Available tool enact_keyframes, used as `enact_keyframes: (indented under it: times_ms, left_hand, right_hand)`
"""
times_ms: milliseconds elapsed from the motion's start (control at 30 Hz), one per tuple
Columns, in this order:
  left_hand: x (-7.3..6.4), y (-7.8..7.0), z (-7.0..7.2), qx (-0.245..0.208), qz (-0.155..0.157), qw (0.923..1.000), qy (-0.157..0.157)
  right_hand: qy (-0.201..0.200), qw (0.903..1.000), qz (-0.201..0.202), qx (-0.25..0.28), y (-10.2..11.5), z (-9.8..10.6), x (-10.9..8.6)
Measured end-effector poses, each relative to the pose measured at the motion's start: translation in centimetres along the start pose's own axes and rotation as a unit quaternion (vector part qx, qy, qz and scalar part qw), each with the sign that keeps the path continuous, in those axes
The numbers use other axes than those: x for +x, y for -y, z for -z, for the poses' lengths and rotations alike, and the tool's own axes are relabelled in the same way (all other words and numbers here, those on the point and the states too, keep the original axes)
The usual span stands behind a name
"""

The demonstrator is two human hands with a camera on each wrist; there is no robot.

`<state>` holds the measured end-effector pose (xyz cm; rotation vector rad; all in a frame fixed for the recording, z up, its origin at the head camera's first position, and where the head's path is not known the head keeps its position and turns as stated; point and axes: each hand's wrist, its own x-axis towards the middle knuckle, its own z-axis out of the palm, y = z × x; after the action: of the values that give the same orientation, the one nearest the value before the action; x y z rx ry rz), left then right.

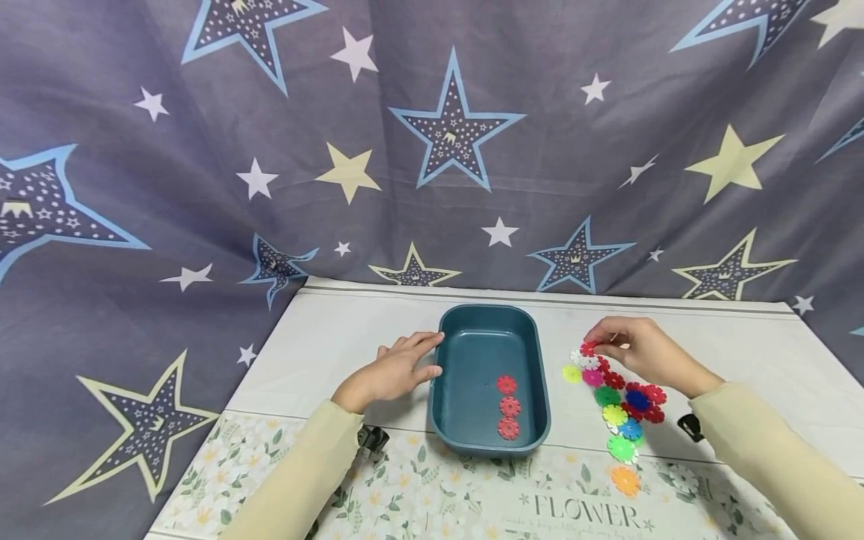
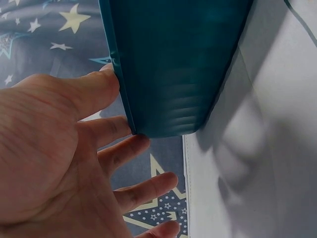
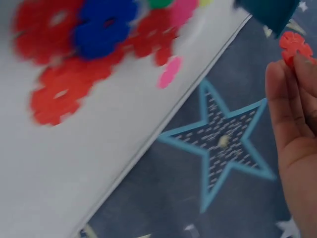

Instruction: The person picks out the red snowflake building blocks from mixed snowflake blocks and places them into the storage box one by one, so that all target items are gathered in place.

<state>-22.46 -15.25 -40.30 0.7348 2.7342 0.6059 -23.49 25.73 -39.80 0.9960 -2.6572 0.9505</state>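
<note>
In the head view a dark teal tray point(image 1: 466, 390) stands on the table with three red notched plastic discs point(image 1: 509, 406) lying in a column at its near right. My left hand point(image 1: 391, 371) touches the tray's left rim with thumb and fingertips, its fingers spread and fairly straight in the left wrist view. A red flower-shaped disc point(image 3: 293, 45) is pinched between thumb and fingers of my right hand point(image 1: 637, 349), held over the upper end of a loose pile of discs. White discs point(image 1: 586, 361) and a pink disc point(image 1: 592, 377) lie just below it.
The pile runs toward the front, with a dark blue disc point(image 1: 637, 399) on several red ones, then green, yellow and light blue discs. An orange disc point(image 1: 625, 481) lies nearest the front. Behind the table hangs a grey star-patterned curtain point(image 1: 432, 217).
</note>
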Motion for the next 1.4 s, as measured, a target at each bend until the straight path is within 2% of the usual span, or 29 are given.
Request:
enact_keyframes:
  times_ms: [267, 433, 500, 667, 833, 1000, 1233, 1400]
  left_hand:
    - [0.1, 0.1, 0.0, 0.004, -0.005, 1.0000, -0.003]
    - [0.1, 0.0, 0.0, 0.000, -0.005, 1.0000, -0.003]
    - [0.0, 0.0, 0.0, -0.001, -0.005, 1.0000, -0.003]
    - [0.1, 0.0, 0.0, 0.000, -0.005, 1.0000, 0.000]
    - [0.2, 0.0, 0.0, 0.002, 0.002, 1.0000, 0.004]
    - [0.2, 0.0, 0.0, 0.003, 0.004, 1.0000, 0.000]
    - [0.2, 0.0, -0.1, -0.004, -0.002, 1.0000, -0.002]
    - [0.0, 0.0, 0.1, -0.002, -0.002, 1.0000, -0.003]
  right_hand:
    - [0.058, 0.9947, 0.083, 0.014, 4.0, -1.6, 3.6]
    - [0.100, 0.9877, 0.120, -0.006, 5.2, -3.7, 6.3]
    - [0.119, 0.9854, 0.122, -0.013, 5.3, -4.5, 7.3]
    - [0.157, 0.9824, 0.096, -0.029, 4.6, -6.4, 9.4]
    - [0.177, 0.9796, 0.078, -0.053, 4.1, -7.8, 10.6]
    - [0.172, 0.9789, 0.067, -0.087, 4.4, -8.6, 11.0]
    - [0.161, 0.9772, 0.032, -0.135, 5.1, -9.6, 10.6]
    - [0.143, 0.9784, 0.036, -0.145, 5.1, -9.9, 10.5]
